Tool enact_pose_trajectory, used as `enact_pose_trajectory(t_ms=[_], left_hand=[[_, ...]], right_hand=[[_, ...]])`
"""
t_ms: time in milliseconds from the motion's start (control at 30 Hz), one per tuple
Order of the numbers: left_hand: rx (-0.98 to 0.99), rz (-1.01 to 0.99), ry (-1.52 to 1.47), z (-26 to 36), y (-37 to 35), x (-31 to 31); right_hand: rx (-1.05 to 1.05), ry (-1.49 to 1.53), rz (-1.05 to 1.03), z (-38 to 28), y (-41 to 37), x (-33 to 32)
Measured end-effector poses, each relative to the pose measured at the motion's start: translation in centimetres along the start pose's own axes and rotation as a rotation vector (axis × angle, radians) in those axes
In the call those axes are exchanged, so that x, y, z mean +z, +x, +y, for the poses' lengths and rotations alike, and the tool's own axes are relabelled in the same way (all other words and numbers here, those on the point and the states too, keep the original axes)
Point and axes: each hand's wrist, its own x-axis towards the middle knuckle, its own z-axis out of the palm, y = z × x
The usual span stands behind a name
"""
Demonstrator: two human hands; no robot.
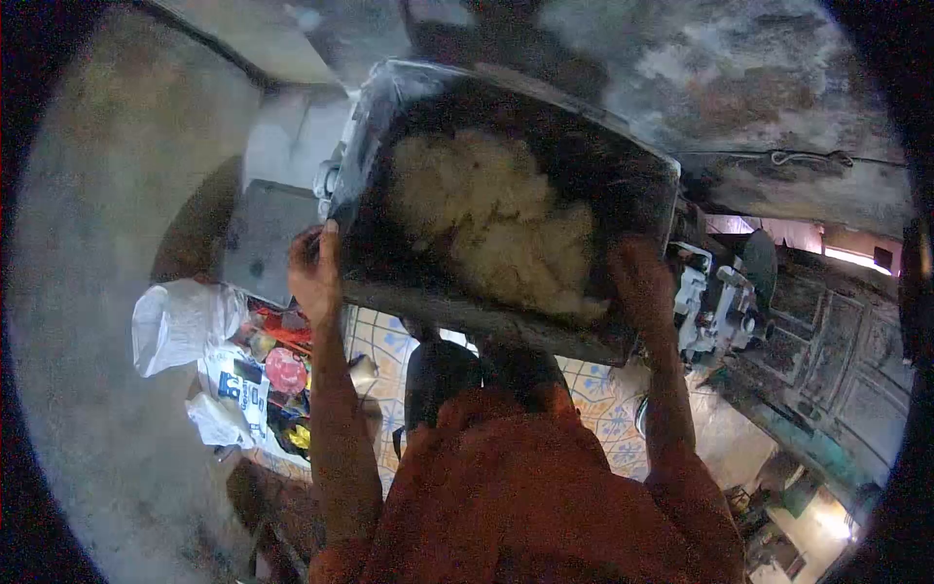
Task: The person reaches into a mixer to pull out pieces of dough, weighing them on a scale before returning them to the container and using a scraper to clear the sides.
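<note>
In front of me is a large rectangular metal trough [486,324] with a dark interior. A pale, lumpy mass that looks like dough [486,209] lies spread across its bottom. My left hand [316,273] grips the trough's near left corner, with the thumb up along the wall and the fingers curled at the outside. My right hand [642,277] reaches over the near right side, beside the right end of the pale mass. Its fingers are in shadow inside the trough, so their closure and any contact are hard to make out.
White machine parts [715,307] sit right of the trough. At lower left are white plastic bags [180,326] and colourful packets. Patterned floor tiles [608,414] show below, a stained wall [720,68] rises behind, and a weathered panelled wooden piece [817,331] stands at right.
</note>
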Motion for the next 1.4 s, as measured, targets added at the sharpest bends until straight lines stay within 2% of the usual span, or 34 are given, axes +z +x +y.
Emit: enact_pose_trajectory(t_ms=[67,100,200,333,433,500,600,700,767,800,867,900,967,1033,1100,1167,1233,1267,1300,1367,1400], left_hand=[[0.065,-0.002,0.081,-0.4,0.1,-0.1],[0.037,0.009,0.06,-0.2,0.0,-0.1],[-0.014,0.025,0.052,0.5,-0.3,0.2],[0.004,0.028,0.134,-1.4,0.3,-0.1],[0.001,0.003,0.098,-0.7,-0.1,-0.1],[-0.012,0.002,0.09,-0.3,-0.2,-0.2],[-0.019,0.017,0.102,-1.0,0.0,-0.1],[0.014,0.026,0.127,-1.8,0.3,-0.3],[0.023,0.044,0.219,-1.6,0.5,-0.4],[0.008,0.033,0.167,-1.4,0.4,-0.4],[-0.024,0.009,0.062,-1.0,0.1,0.0],[-0.029,0.008,0.111,-1.0,0.3,-0.1],[-0.041,0.007,0.207,-1.4,0.5,-0.2],[0.0,-0.008,0.242,-2.3,0.8,-0.3],[0.016,-0.023,0.25,-1.4,0.7,-0.4],[0.001,-0.041,0.233,-0.4,0.2,-0.4],[0.128,-0.039,0.057,-3.0,0.6,-0.2],[0.191,-0.038,-0.033,-2.7,0.6,0.0],[0.171,-0.028,0.052,-2.5,0.4,-0.1],[0.134,-0.006,0.22,-1.4,0.1,-0.3],[0.145,-0.005,0.194,-1.6,0.2,-0.3]], right_hand=[[-0.132,-0.138,0.308,1.7,-0.6,-0.2],[-0.195,-0.208,0.465,2.5,-1.1,-0.5],[0.1,0.041,0.368,2.8,-3.0,-1.2],[0.197,0.318,0.354,3.5,-5.3,2.8],[0.281,0.302,0.318,8.1,-7.1,7.7],[0.358,0.315,0.313,8.9,-6.7,8.4],[0.326,0.572,0.341,7.0,-6.5,7.6],[0.428,0.481,0.251,6.4,-6.0,6.7],[0.414,0.519,0.247,6.6,-6.2,6.7],[0.407,0.537,0.245,6.9,-6.3,6.6],[0.293,0.411,0.297,8.4,-6.5,7.7],[0.236,0.348,0.322,9.3,-6.6,8.3],[-0.118,-0.083,0.395,10.6,-7.1,8.7],[-0.066,-0.071,0.373,11.2,-7.2,9.1],[0.385,0.388,0.251,9.3,-6.2,8.2],[0.072,-0.142,0.268,12.2,-7.3,10.0],[0.029,-0.165,0.302,13.1,-7.6,10.6],[0.146,0.076,0.332,12.9,-6.9,10.4],[0.261,0.318,0.36,12.7,-6.6,10.2],[0.264,0.217,0.362,13.7,-6.7,11.1],[0.265,0.168,0.363,14.0,-6.6,11.4]])
